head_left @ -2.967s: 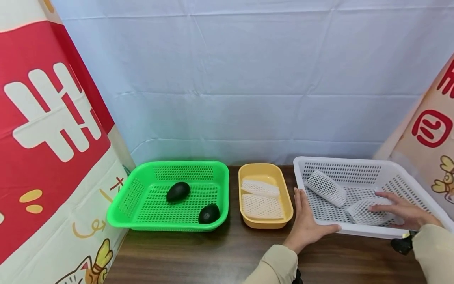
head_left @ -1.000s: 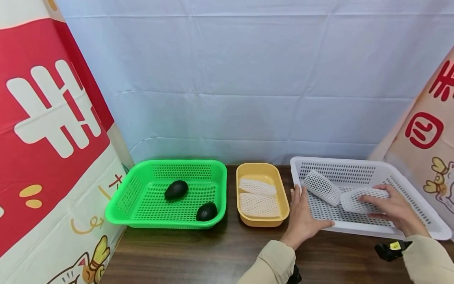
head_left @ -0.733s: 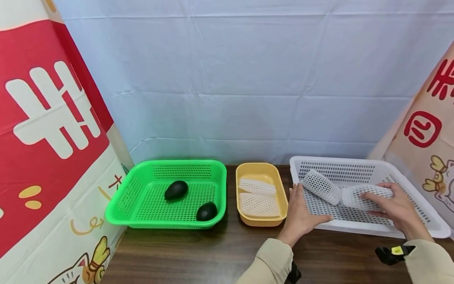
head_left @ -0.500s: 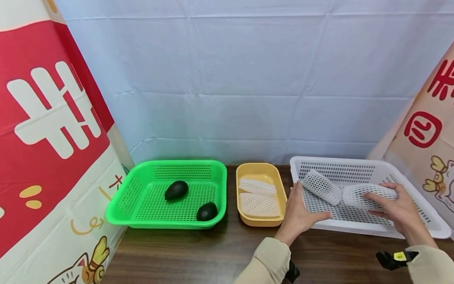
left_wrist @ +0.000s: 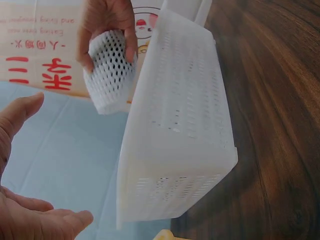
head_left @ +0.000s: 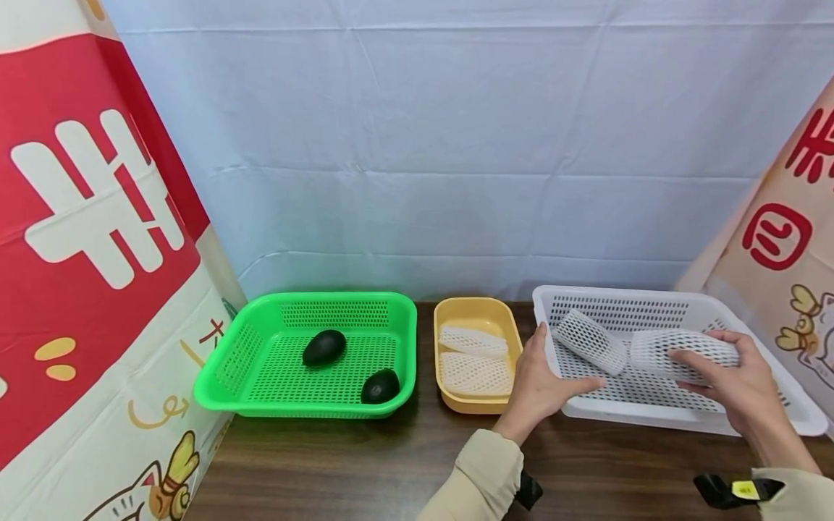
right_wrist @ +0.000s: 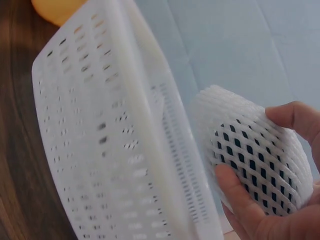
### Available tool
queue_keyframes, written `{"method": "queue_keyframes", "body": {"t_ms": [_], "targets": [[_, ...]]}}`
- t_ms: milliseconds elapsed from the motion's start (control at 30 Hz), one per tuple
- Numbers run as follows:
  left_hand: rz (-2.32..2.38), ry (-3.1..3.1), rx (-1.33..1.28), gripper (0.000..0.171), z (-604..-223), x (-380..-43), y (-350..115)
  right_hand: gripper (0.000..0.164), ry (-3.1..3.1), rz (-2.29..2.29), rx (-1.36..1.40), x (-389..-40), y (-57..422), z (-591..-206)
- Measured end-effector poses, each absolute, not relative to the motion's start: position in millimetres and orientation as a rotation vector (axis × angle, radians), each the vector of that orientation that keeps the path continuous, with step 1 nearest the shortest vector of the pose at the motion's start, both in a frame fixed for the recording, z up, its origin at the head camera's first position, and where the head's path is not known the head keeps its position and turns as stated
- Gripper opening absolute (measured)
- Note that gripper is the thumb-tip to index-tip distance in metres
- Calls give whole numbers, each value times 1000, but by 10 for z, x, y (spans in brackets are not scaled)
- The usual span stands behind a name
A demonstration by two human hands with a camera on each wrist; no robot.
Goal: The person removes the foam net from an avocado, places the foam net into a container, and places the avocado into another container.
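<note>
My right hand (head_left: pixel 746 380) grips a dark avocado in a white foam net sleeve (head_left: pixel 677 352), thumb on one side and fingers on the other. In the right wrist view the dark skin of this sleeved avocado (right_wrist: pixel 250 155) shows through the mesh, just above the rim of the white basket (right_wrist: pixel 120 100). A second foam-sleeved piece (head_left: pixel 591 341) lies slanted in the left part of that basket. By the basket's front left corner is my left hand (head_left: pixel 536 389), its fingers extended and thumb spread; it holds nothing.
Left of the white basket stands a yellow tray (head_left: pixel 478 307) with two foam net sleeves (head_left: pixel 476 375) lying flat. Further left, a green basket (head_left: pixel 274 411) holds two bare dark avocados (head_left: pixel 323 349). A pale cloth (head_left: pixel 456 145) hangs behind the wooden table (head_left: pixel 365 463).
My right hand has taken hold of the sleeved avocado and raised it a little off the basket floor. My left hand has drawn back slightly leftward from the basket rim.
</note>
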State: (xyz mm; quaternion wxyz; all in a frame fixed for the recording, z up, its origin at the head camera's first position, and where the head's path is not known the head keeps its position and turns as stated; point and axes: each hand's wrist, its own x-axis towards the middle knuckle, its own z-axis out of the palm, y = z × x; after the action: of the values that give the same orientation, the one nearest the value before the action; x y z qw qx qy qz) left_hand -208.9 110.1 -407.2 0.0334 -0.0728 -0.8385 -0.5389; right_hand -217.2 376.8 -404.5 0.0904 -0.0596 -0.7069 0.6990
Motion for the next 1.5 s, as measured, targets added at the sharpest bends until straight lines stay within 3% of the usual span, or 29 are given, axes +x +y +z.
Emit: {"method": "queue_keyframes", "body": {"t_ms": [467,767,1167,1500], "targets": [[-2259,-2272,-255,83,-3981,-2059,896,51,-1948,2167,187,-1855,3376,-3746],[-2246,-2273,-202,60,-4009,-2038,746,50,-1820,2305,458,-1724,3132,-3682],[-2619,-2010,-188,41,-4077,-1991,594,52,-1855,2272,609,-1558,2812,-3708],[-2757,-2042,-218,46,-4163,-1936,460,53,-1933,2281,595,-1457,2578,-3804]]}}
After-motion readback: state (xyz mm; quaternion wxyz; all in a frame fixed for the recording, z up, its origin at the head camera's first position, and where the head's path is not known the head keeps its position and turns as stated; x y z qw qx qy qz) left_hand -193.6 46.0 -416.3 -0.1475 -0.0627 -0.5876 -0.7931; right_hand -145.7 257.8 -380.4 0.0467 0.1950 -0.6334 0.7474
